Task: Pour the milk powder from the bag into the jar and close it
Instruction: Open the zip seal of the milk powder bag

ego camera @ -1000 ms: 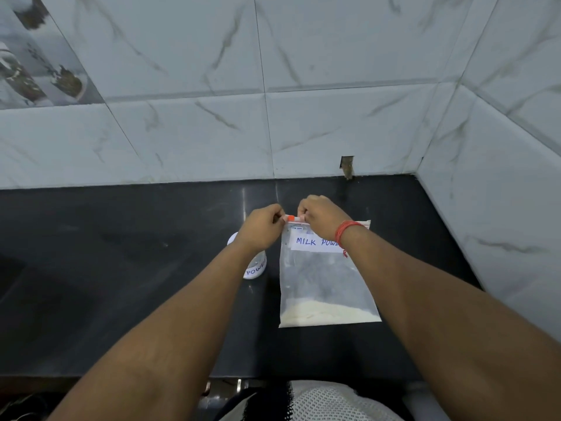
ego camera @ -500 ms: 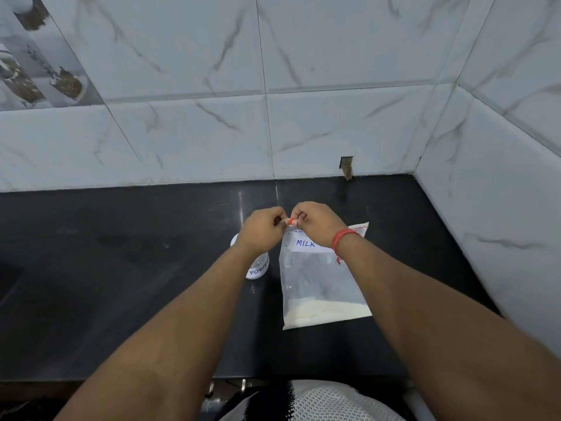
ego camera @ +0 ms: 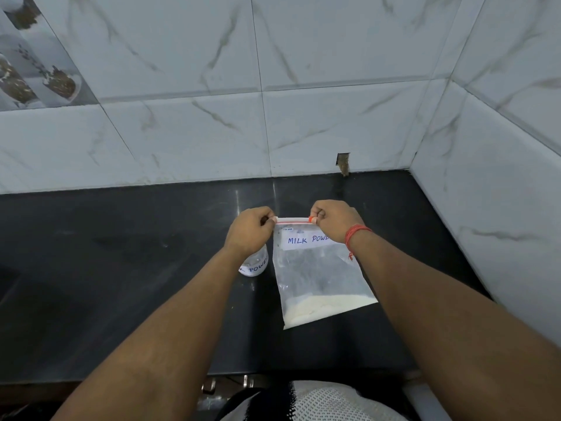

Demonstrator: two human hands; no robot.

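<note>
A clear zip bag point(ego camera: 315, 278) labelled "MILK POWD" lies on the black counter point(ego camera: 121, 268), with pale milk powder gathered at its near end. My left hand point(ego camera: 250, 230) pinches the left end of the bag's red-and-white zip strip. My right hand point(ego camera: 332, 220), with a red thread on the wrist, pinches the strip near the orange slider. Just left of the bag stands a small clear jar point(ego camera: 254, 264) with a white label; my left wrist hides most of it.
White marble-look tiled walls close off the back and the right side of the counter point(ego camera: 485, 208). A small dark notch point(ego camera: 343, 162) sits at the base of the back wall. The counter's front edge runs just below the bag.
My hands, close together at the zip's left end half a second ago, have spread apart. My right hand has moved right along the strip with the orange slider.
</note>
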